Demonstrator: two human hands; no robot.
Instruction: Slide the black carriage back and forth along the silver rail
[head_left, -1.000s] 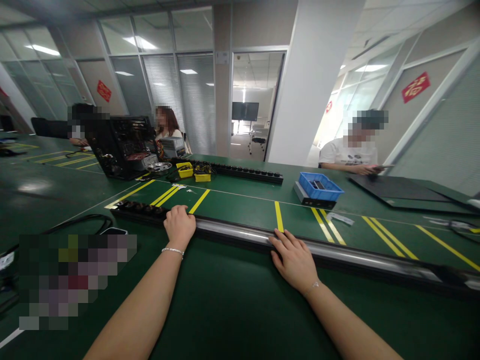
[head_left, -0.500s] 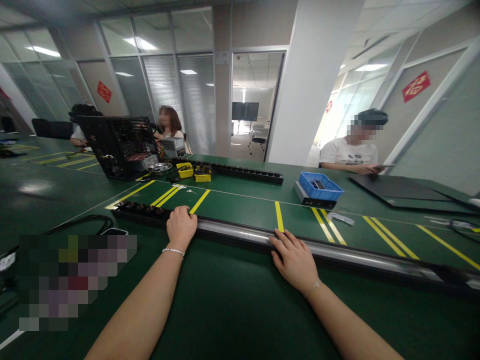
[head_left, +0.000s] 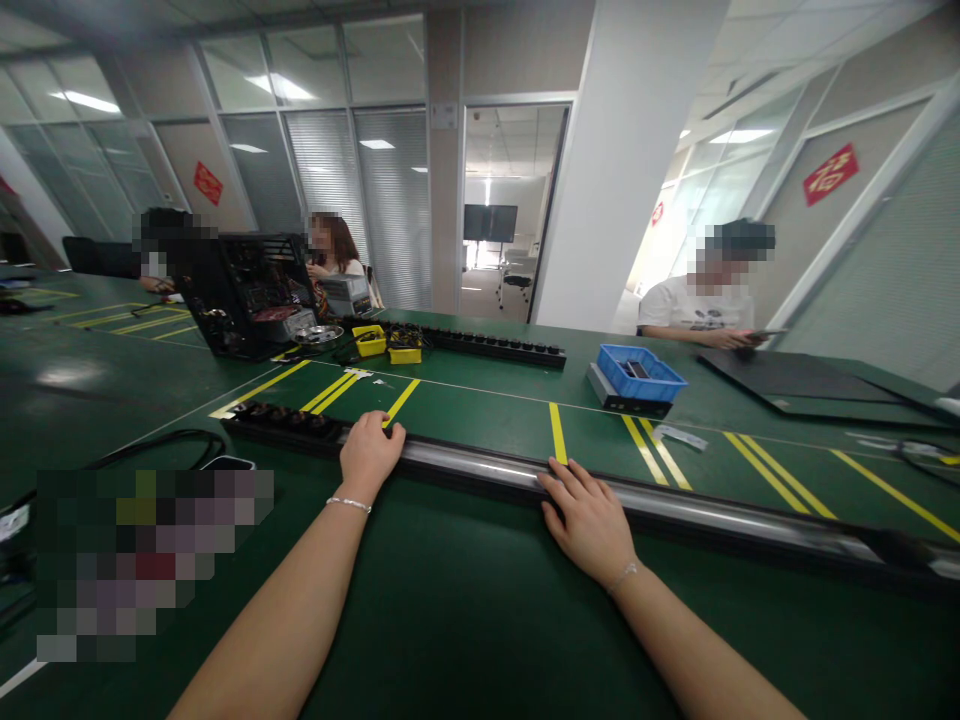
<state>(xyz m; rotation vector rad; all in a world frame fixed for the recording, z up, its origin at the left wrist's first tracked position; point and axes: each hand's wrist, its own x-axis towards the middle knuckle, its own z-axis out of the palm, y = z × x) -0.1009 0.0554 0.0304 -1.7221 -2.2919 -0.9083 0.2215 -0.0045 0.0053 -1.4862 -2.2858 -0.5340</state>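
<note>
Glass partition walls (head_left: pixel 322 170) with blinds, a white pillar (head_left: pixel 622 160), ceiling strip lights (head_left: pixel 281 85) — perhaps an office beyond the open doorway (head_left: pixel 510 210).

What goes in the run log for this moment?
left hand: gripping long black power strip near socket end | right hand: flat on strip's middle | strip: lying on green table

A wide green bench (head_left: pixel 465 610) marked with yellow lines carries everything here. Along its near part lies a long black power strip (head_left: pixel 525 478) with a silvery side, sockets showing at its left end. Further back lie a second long socket strip (head_left: pixel 487 346), two small yellow bins (head_left: pixel 386 345), an open black computer case (head_left: pixel 251 290), a blue tray (head_left: pixel 641 372) on a dark box, and a flat black panel (head_left: pixel 795 380) at the right.
</note>
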